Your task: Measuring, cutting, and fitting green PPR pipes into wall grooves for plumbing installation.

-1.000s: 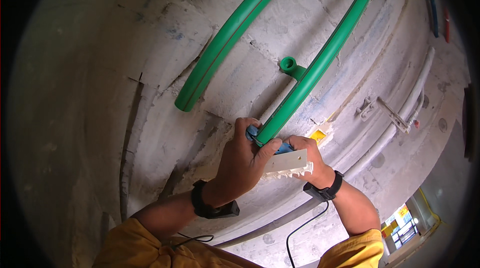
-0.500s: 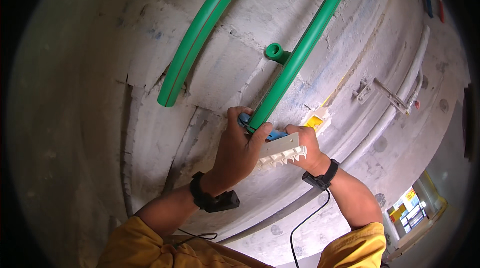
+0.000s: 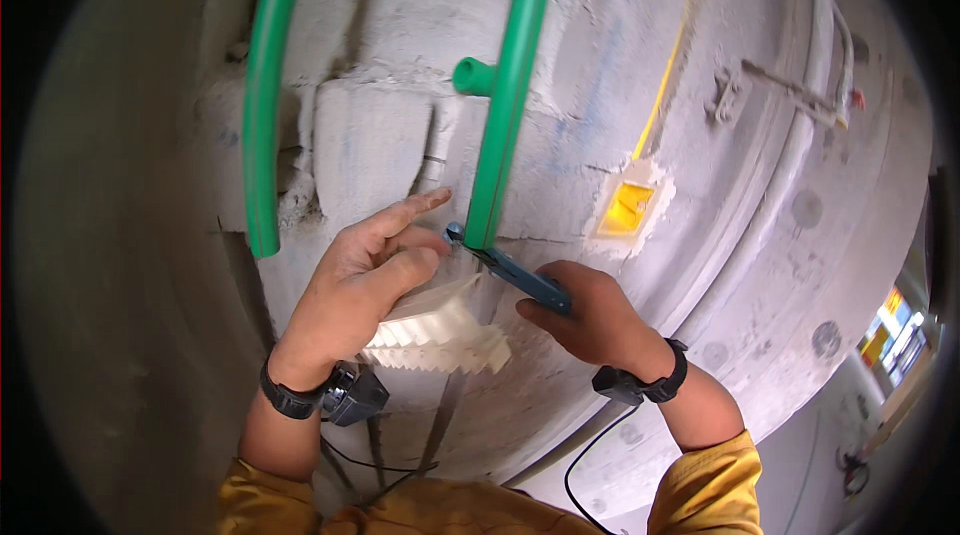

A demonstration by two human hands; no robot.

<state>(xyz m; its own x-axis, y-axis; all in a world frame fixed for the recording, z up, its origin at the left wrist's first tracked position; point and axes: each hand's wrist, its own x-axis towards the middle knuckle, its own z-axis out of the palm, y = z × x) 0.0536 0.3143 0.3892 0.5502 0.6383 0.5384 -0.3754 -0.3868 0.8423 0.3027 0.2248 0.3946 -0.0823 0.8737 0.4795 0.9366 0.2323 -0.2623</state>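
The pale wall (image 3: 570, 125) spreads beyond both hands, with bare surface between the right hand and the pale conduit (image 3: 795, 150) that curves past it, farther right.

Two green pipes run up and away from the hands. The nearer pipe (image 3: 513, 85) has its long axis nearly upright, leaning right at the top; its lower end stops between the hands, just beyond the left fingertips. The farther pipe (image 3: 264, 105) also stands nearly upright, its lower end above and left of the left hand, with a strip of wall between the two.

The left hand (image 3: 350, 285) is partly unfolded, forefinger stretched toward the nearer pipe, thumb bent below. The right hand (image 3: 600, 315) is closed around the handle of one blue tool (image 3: 525, 280). The tool's long axis slants from that hand up and left, its far tip at the nearer pipe's lower end, close to the left fingertips; contact there is unclear.

One white toothed piece (image 3: 440, 330) juts rightward from below the left thumb, teeth downward, its free edge short of the right hand. Whether hidden left fingers grip it cannot be told.

One yellow wall box (image 3: 628, 207) lies above the right hand, well apart; one green side outlet (image 3: 473, 77) points left from the nearer pipe, above the left fingertips.
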